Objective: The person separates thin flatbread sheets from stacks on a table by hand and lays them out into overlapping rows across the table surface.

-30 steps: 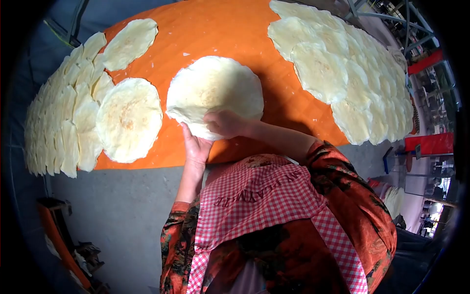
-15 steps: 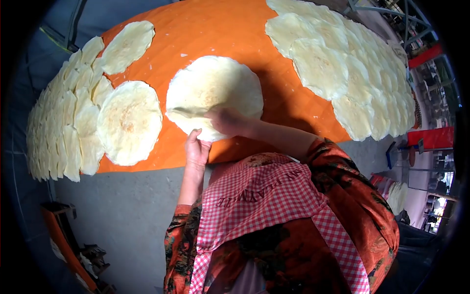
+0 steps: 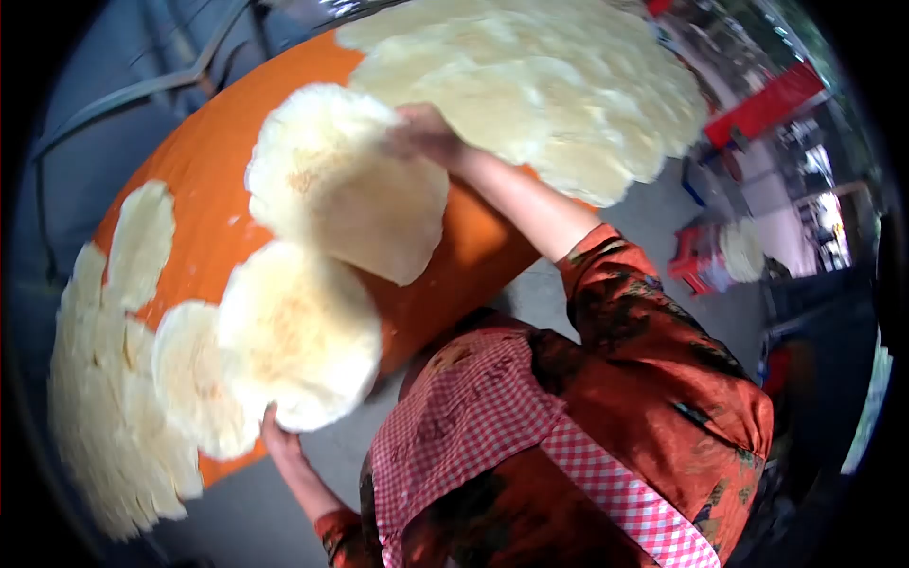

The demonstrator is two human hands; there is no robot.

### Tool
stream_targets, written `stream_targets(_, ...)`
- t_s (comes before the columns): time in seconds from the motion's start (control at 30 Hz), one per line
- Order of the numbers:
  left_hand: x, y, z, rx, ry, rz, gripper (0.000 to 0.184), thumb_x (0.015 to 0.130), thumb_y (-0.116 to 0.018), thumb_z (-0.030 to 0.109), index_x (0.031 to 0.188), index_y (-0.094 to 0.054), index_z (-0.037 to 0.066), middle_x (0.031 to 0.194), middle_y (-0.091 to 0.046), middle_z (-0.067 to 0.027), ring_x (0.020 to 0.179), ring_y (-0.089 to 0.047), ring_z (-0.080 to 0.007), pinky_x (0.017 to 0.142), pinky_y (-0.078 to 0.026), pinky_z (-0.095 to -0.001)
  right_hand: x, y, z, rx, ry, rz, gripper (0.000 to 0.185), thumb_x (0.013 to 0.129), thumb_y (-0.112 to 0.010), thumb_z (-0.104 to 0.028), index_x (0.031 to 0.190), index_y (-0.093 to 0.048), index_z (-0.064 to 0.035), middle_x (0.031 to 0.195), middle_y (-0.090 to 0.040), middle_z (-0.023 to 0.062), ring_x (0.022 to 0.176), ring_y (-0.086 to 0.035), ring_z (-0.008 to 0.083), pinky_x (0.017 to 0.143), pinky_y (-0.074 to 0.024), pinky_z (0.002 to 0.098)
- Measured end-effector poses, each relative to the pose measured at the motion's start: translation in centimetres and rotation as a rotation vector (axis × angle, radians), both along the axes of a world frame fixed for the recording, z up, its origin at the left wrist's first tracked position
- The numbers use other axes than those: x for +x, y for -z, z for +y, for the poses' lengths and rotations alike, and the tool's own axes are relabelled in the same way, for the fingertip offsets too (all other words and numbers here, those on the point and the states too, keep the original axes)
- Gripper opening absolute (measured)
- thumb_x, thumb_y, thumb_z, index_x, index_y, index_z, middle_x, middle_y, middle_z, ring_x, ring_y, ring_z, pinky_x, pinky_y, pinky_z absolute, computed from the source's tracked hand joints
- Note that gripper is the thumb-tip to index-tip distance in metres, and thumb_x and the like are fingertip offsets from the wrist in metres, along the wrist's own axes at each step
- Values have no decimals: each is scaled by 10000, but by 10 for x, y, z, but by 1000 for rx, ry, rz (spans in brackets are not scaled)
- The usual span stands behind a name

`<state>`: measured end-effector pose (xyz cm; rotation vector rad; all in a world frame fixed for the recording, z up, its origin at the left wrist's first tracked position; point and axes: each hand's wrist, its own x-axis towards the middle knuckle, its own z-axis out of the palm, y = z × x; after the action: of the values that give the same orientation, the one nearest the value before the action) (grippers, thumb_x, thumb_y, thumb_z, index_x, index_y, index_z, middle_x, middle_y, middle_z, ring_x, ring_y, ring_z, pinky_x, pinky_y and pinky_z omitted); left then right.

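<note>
Between the hands, two thin pale rounds meet or overlap above the orange tabletop (image 3: 204, 222); which edge lies uppermost, cannot tell. Left hand (image 3: 277, 434) grips the near round (image 3: 303, 336) by its rim, thumb on top, out past the tabletop's edge. Right hand (image 3: 428, 135), reaching farther off, grips the right rim of the far round (image 3: 312, 166); fingertips blurred. Just left of the left hand, a side round (image 3: 189, 369), partly covered by the near one. Beyond it, an overlapping batch (image 3: 104, 407); past the right hand, a broad spread (image 3: 540, 85) of more. Step in hand, my judgement: handling one round per hand, probably to part them. Next move likely calls for lowering both flat, without fold or tear.
</note>
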<state>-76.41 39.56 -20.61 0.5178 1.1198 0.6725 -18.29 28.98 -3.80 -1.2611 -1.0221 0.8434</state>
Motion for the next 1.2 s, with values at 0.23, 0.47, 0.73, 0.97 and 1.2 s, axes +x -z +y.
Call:
stream_targets(0.23,31,-41,-40,43,-139,-348,685,915,-493,502,1428,-317,83,1441,-373,-111,1297,-380,-313,1056,-346,-494,-44,64,-37,-254,399,-651,151,745,-613,-93,856,-628,8,804,-618,229,766,-621,374,713,-479,408)
stream_targets(0.47,26,-41,-62,-54,-337,-469,700,929,-421,543,1445,-293,89,1494,-293,-124,1356,-292,-326,1088,-251,-558,36,-80,-103,-88,129,-253,139,844,-619,-138,928,-665,-37,800,-680,36,646,-623,106,567,-508,273)
stream_targets(0.73,45,-37,-70,45,-257,-399,534,898,-493,297,1372,-411,65,1412,-430,-121,1311,-374,-322,1088,-270,-553,243,20,-209,-807,533,-785,259,776,-676,-161,1002,-671,-35,831,-690,99,720,-613,173,681,-502,368)
stream_targets(0.97,81,-78,-64,125,-158,-333,495,880,-556,319,1291,-457,62,1269,-545,-110,1155,-536,-292,911,-497,-474,31,85,-102,-387,223,-523,87,869,-552,-102,886,-626,-60,800,-592,-11,777,-548,108,694,-449,272)
stream_targets(1.2,85,-90,-55,175,-88,-175,403,900,-529,218,1259,-437,58,1188,-564,-109,1068,-582,-245,818,-554,-407,-275,61,19,-18,-524,-383,385,847,-665,-276,1111,-593,-5,1023,-651,167,929,-634,259,793,-495,352)
